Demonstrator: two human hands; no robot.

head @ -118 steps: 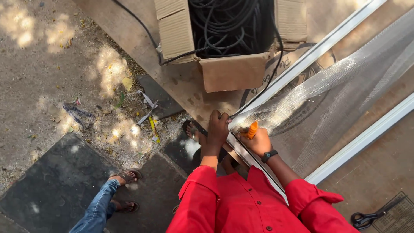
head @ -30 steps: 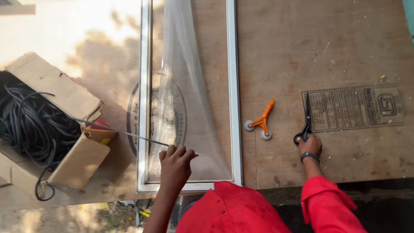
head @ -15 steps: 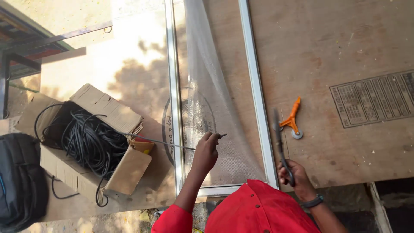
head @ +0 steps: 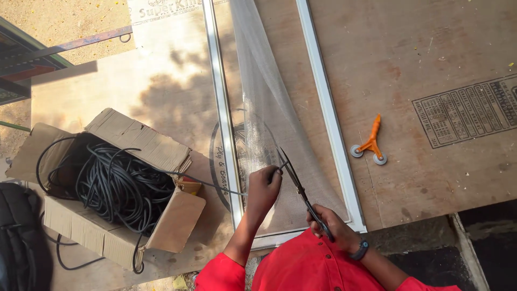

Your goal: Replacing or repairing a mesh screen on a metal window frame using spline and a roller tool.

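The left hand point(head: 263, 189) has its fingers pinched shut on a thin black cord point(head: 210, 185) that runs off at 9 o'clock into an open cardboard box point(head: 107, 188) of coiled cord. The right hand point(head: 328, 226) is closed around the handles of black scissors point(head: 299, 188), blades pointing to 11 o'clock, tips just beside the left fingers. Both lie over translucent mesh point(head: 269, 124) within a white frame point(head: 323, 97) on the plywood tabletop point(head: 431, 54). An orange roller tool point(head: 370, 142) lies at 2 o'clock.

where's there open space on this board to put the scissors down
Bare board lies right of the white frame, above and below the orange roller tool. Another patch sits left of the frame, above the cardboard box. Inside the frame it is crowded: mesh, both hands, scissors.
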